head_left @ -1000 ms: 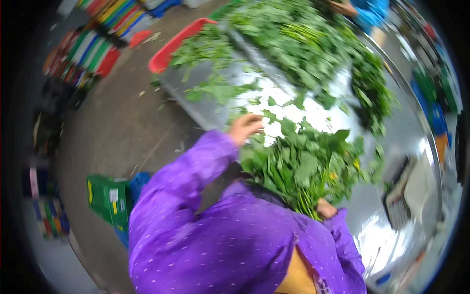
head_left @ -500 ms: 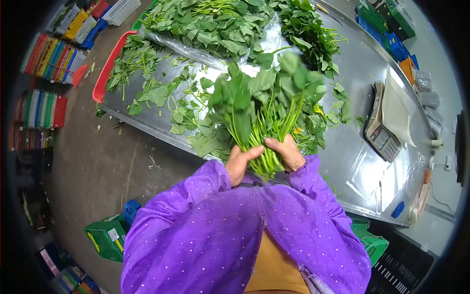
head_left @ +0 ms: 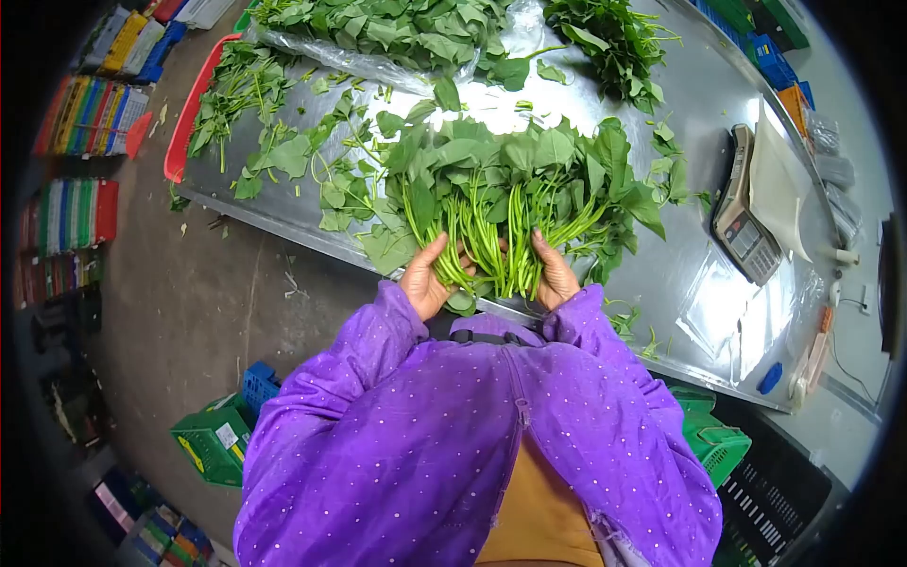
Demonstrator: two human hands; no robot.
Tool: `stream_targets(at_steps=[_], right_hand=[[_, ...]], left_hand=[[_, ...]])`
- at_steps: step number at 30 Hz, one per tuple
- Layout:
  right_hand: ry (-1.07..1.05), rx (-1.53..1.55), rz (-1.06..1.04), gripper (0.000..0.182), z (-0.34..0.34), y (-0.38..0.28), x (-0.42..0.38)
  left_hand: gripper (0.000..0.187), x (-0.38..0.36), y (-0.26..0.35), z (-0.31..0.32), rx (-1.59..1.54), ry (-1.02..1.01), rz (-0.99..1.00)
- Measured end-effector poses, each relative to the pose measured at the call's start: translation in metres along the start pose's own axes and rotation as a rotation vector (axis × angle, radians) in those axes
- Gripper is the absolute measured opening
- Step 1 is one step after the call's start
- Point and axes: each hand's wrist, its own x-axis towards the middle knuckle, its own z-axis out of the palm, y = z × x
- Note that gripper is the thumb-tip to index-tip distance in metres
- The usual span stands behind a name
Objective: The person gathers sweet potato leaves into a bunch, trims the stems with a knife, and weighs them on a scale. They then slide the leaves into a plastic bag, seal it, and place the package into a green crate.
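Note:
A wide bunch of leafy green stems lies fanned out at the near edge of the metal table, its leaves pointing away from me. My left hand wraps round the stems at the left side of the bunch, thumb on top. On the right side, my right hand grips the bunch with its thumb up along the stems; its other fingers are mostly hidden beneath. Loose leafy sprigs are scattered to the left of the bunch.
Farther back are a large leaf pile on clear plastic and a darker leafy bunch. A red tray rim is at the left. The scale stands at the right with paper beside it. Green crates are on the floor.
The bunch has come down from a raised, gathered hold and is now spread wider at the table edge. My hands have moved slightly apart, still round the stems.

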Motion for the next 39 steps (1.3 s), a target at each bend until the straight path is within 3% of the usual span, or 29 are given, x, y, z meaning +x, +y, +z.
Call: stream_targets(at_steps=[3, 4, 7, 10, 12, 16, 19, 24, 27, 28, 32, 38, 39], right_hand=[[0.026, -0.085, -0.003, 0.042, 0.002, 0.005, 0.003], [0.02, -0.141, -0.013, 0.04, 0.006, 0.007, 0.005], [0.047, -0.332, -0.162, 0.034, 0.033, 0.014, 0.003], [0.085, -0.552, -0.404, 0.031, 0.055, 0.019, -0.006], [0.08, -0.479, -0.337, 0.031, 0.071, 0.012, -0.016], [0.121, -0.227, -0.058, 0.03, 0.043, 0.013, 0.01], [0.059, -0.111, 0.055, 0.031, 0.025, 0.015, 0.021], [-0.011, -0.129, 0.028, 0.041, 0.038, 0.019, 0.015], [-0.061, -0.236, 0.052, 0.045, 0.053, 0.01, 0.005], [-0.062, -0.28, 0.063, 0.045, 0.056, 0.007, 0.002], [-0.06, -0.279, 0.068, 0.041, 0.045, 0.007, 0.005], [-0.142, -0.214, 0.18, 0.04, 0.034, 0.009, 0.007], [-0.179, -0.163, 0.222, 0.04, 0.043, 0.007, 0.006]], left_hand=[[0.044, -0.01, -0.014, 0.019, 0.4, 0.304, 0.187], [0.048, -0.002, -0.018, 0.011, 0.459, 0.32, 0.208], [0.045, 0.005, -0.024, 0.01, 0.415, 0.285, 0.236], [0.04, -0.013, -0.027, 0.034, 0.37, 0.093, 0.362], [0.033, -0.023, -0.024, 0.049, 0.355, 0.028, 0.383], [0.03, 0.025, -0.015, 0.001, 0.09, 0.097, -0.031], [0.03, 0.014, -0.008, 0.013, 0.044, 0.091, -0.073], [0.051, 0.019, -0.023, 0.028, 0.578, 0.144, 0.357], [0.058, 0.016, -0.019, 0.044, 0.759, 0.184, 0.504], [0.065, 0.021, -0.017, 0.037, 0.785, 0.125, 0.472], [0.065, 0.008, -0.012, 0.05, 0.345, -0.019, 0.254], [0.042, 0.008, 0.007, 0.015, 0.431, -0.047, 0.153], [0.038, 0.012, 0.003, 0.016, 0.467, 0.059, 0.225]])
